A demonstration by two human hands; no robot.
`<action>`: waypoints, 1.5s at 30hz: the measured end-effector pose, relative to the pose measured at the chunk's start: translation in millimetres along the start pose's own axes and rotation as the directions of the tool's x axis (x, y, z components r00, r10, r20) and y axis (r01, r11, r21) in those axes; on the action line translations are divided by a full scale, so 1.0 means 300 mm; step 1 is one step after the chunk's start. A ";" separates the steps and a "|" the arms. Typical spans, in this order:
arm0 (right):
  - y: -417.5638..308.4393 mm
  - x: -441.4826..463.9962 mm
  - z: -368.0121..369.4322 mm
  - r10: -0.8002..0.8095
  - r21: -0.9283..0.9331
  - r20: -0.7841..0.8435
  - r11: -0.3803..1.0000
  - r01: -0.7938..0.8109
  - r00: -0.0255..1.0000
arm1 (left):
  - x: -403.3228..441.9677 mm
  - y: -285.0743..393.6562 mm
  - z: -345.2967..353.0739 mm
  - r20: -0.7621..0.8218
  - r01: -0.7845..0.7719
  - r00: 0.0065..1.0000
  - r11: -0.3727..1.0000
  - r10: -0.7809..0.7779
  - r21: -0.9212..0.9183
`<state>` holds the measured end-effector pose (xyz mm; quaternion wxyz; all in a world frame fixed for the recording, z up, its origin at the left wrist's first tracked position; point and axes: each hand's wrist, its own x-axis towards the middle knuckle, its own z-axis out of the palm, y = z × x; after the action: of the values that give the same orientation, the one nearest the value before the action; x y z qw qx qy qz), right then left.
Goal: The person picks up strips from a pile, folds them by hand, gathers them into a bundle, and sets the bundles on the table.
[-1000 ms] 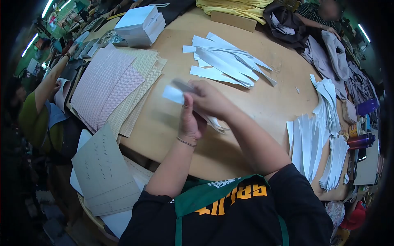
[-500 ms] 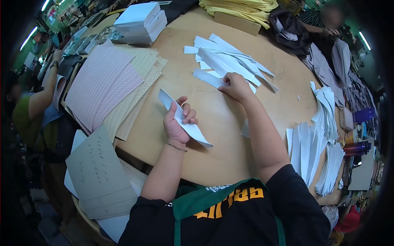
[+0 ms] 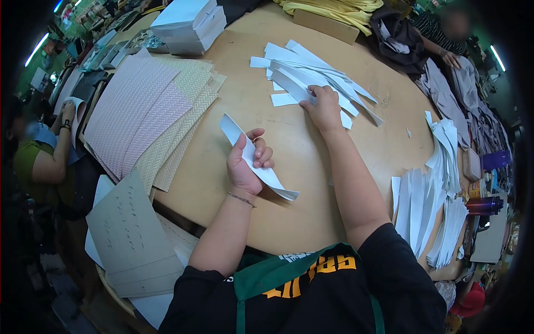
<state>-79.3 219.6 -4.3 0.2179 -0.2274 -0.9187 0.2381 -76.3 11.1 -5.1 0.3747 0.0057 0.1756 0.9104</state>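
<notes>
My left hand (image 3: 248,166) holds a white strip (image 3: 229,129) slantwise above the table, with the thumb on one side and the curled fingers on the other. At the near edge of a loose heap of white strips (image 3: 300,69), my right hand (image 3: 324,107) pinches a strip between thumb and fingers. The strips in the heap overlap at different angles. More white strips (image 3: 414,203) lie in fanned bundles at the right edge of the table.
Patterned pink and cream sheets (image 3: 130,106) cover the table's left side, below a stack of white paper (image 3: 186,25). Grey boards (image 3: 136,239) lie at the lower left. Yellow cloth (image 3: 339,10) and dark cloth (image 3: 396,42) sit at the back. Two people work beyond the table's sides.
My hands were together with strips a second ago, then separated. Since then my right hand has moved slightly up onto the heap, while my left hand keeps its strip. The left person's arm has lowered.
</notes>
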 end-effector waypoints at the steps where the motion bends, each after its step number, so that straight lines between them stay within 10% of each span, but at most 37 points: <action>1: 0.001 0.007 -0.004 0.018 0.003 0.022 1.000 -0.018 1.000 | 0.001 0.000 0.001 0.001 0.000 1.000 1.000 0.000 0.002; 13: -0.028 -0.014 -0.029 -0.226 -0.139 0.035 0.963 0.229 0.973 | 0.004 -0.003 0.002 -0.043 -0.033 0.998 0.999 0.034 0.033; 15: -0.027 0.013 -0.041 -0.162 0.301 0.168 0.948 0.105 0.972 | 0.001 -0.005 -0.001 -0.078 -0.046 0.996 0.998 0.049 0.043; 19: -0.160 0.017 -0.159 -0.163 0.866 0.446 0.327 -0.378 0.880 | 0.008 -0.005 -0.012 -0.142 -0.056 0.988 0.996 0.065 0.066; 22: -0.266 -0.039 -0.208 -0.186 0.839 0.535 0.230 -0.493 0.824 | 0.006 -0.009 0.005 -0.209 -0.053 0.976 0.998 0.062 0.046; 25: -0.275 -0.091 -0.101 -0.152 0.687 0.706 0.386 -0.616 0.692 | -0.007 -0.012 0.074 -0.295 -0.073 0.952 0.997 0.081 0.040; 26: -0.233 -0.148 -0.006 -0.132 0.490 0.629 0.832 -0.260 0.766 | 0.000 -0.018 0.015 -0.048 -0.109 0.993 0.994 0.110 0.023; 29: -0.310 -0.201 -0.077 -0.032 0.360 0.581 0.906 -0.222 0.813 | -0.016 -0.022 0.032 -0.077 -0.079 0.994 0.996 0.076 -0.037; 32: -0.322 -0.214 -0.098 -0.275 0.221 0.624 0.960 0.172 0.731 | 0.006 -0.030 0.010 -0.136 -0.017 0.990 0.992 0.033 0.121; 35: -0.222 -0.157 -0.126 -0.576 0.537 0.399 0.777 0.328 0.713 | 0.009 -0.023 0.012 -0.202 0.002 0.979 0.995 0.018 0.100; 39: -0.004 0.021 -0.099 -0.098 -0.058 0.083 0.993 0.103 0.992 | 0.001 -0.015 0.007 -0.195 -0.028 0.980 0.999 0.037 0.044; 45: 0.044 0.000 -0.051 -0.008 -0.098 0.056 0.995 0.014 0.998 | 0.011 -0.014 -0.017 -0.131 -0.015 0.991 0.999 0.019 0.030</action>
<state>-67.4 235.2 0.7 0.1822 -0.2262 -0.9363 0.1974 -76.6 14.7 -11.5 0.3543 -0.0471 0.2129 0.9094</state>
